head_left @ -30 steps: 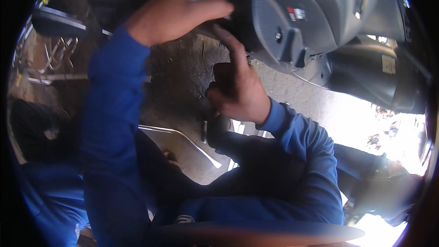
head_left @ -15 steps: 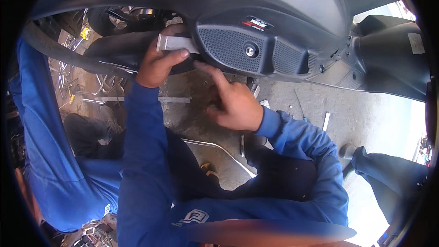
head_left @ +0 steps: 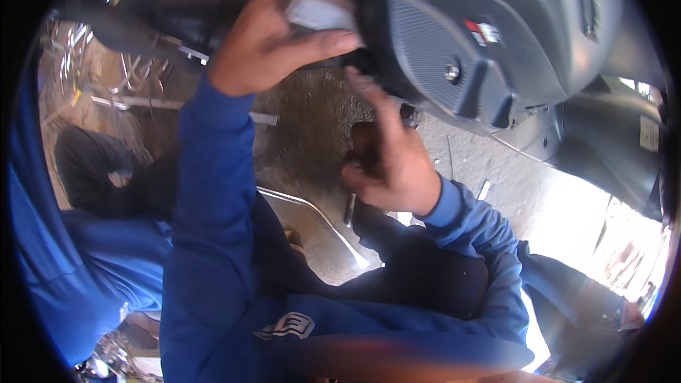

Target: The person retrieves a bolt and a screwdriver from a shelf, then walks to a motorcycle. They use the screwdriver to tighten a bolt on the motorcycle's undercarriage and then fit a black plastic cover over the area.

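My left hand is closed around a flat, light-grey metal piece with a bent-up end, its thumb along the lower edge. The inner end of this piece disappears under the side of a dark grey scooter body panel, which has a textured footrest area and a round bolt. Below it, my right hand has its index finger stretched up towards the panel's underside, close to my left thumb. Its other fingers are loosely curled, and nothing shows in them. What the fingertip touches is hidden.
A bent metal tube and a flat metal bar lie on the concrete floor. Many metal rods are piled at the left. A co-worker's blue sleeve is close on my left, and another person's dark-clothed leg is at the right.
My view has shifted and come nearer, so the scooter panel sits further right. My left hand still grips the metal piece, and my right index finger still reaches upward.
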Tool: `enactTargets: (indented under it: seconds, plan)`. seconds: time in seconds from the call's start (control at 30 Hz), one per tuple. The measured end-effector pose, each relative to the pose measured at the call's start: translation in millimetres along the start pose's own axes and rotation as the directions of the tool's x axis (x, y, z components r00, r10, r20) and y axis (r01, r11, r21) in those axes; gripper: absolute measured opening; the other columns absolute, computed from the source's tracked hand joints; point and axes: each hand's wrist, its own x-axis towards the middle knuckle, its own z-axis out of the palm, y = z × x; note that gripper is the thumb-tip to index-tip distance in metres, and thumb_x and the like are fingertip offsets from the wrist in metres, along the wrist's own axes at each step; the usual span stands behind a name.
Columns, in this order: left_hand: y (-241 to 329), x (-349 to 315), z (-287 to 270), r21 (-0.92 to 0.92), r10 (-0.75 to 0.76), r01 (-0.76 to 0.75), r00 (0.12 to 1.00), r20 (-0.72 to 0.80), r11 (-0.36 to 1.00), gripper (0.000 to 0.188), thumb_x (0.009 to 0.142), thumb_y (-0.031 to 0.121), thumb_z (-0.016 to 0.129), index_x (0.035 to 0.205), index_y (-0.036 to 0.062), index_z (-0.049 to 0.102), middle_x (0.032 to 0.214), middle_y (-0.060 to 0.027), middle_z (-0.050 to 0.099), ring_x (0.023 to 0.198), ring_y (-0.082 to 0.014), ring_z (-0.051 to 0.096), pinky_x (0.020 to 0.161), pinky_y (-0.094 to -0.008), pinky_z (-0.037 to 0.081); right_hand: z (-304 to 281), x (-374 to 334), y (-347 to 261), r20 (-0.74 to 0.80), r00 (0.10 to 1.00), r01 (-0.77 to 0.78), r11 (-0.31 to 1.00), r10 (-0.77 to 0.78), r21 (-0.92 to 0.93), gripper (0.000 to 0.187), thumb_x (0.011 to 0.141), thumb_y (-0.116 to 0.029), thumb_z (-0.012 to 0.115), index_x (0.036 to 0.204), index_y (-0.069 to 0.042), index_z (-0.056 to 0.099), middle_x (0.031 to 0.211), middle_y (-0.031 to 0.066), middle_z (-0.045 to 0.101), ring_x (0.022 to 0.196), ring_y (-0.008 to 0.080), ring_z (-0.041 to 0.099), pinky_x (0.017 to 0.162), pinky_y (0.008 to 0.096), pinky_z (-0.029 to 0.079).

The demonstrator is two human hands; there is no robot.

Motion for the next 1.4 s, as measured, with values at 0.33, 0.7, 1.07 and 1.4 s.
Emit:
enactTargets:
  seconds: [0.33,0.7,1.07,1.4]
  plan:
    - [-25.7,8.3,-15.7,-0.187,0.277,-0.25,0.952,0.134,0.95,0.021,0.078,0.018,0.074,0.081,-0.0023,0.067,0.069,-0.0082,0.066,0.064,-0.0126,0.063,0.06,-0.0265,0.049,24.5,3.1,18.1,-0.089,0.988,0.118,0.987,-0.128,-0.11,0.092,0.068,0.012,0.049,0.144,0.004,-0.003,0.083,0.0126,0.059,0.046,0.008,0.046,0.043,0.022,0.032]
    - [-22.3,-7.1,4.3,-0.451,0.23,-0.218,0.973,-0.027,0.866,0.017,0.08,0.013,0.066,0.081,-0.0036,0.067,0.065,-0.0091,0.065,0.061,-0.0121,0.062,0.056,-0.0257,0.048,43.8,8.7,46.1,0.222,0.959,0.259,0.867,-0.177,-0.426,0.062,0.066,0.001,0.065,0.125,0.007,0.044,0.057,0.0047,0.053,0.045,0.0158,0.053,0.043,0.0276,0.04]
    - [-23.2,-20.9,11.0,-0.49,0.28,-0.234,0.96,0.022,0.84,0.015,0.081,0.011,0.064,0.085,-0.0032,0.065,0.069,-0.0079,0.064,0.064,-0.0119,0.061,0.058,-0.0257,0.048,36.9,12.1,45.1,0.518,0.852,0.408,0.717,-0.076,-0.565,0.026,0.069,-0.009,0.065,0.095,-0.005,0.068,0.064,0.0039,0.059,0.058,0.0152,0.061,0.052,0.0291,0.051]
    - [-24.9,-25.4,21.3,-0.463,0.278,-0.216,0.958,0.069,0.859,0.015,0.082,0.01,0.062,0.089,-0.0028,0.064,0.073,-0.0068,0.063,0.066,-0.0118,0.06,0.06,-0.0258,0.048,33.1,13.5,40.2,0.535,0.845,0.363,0.742,-0.008,-0.563,0.027,0.074,-0.009,0.064,0.1,-0.003,0.068,0.066,0.0073,0.062,0.058,0.0175,0.062,0.055,0.0309,0.051]
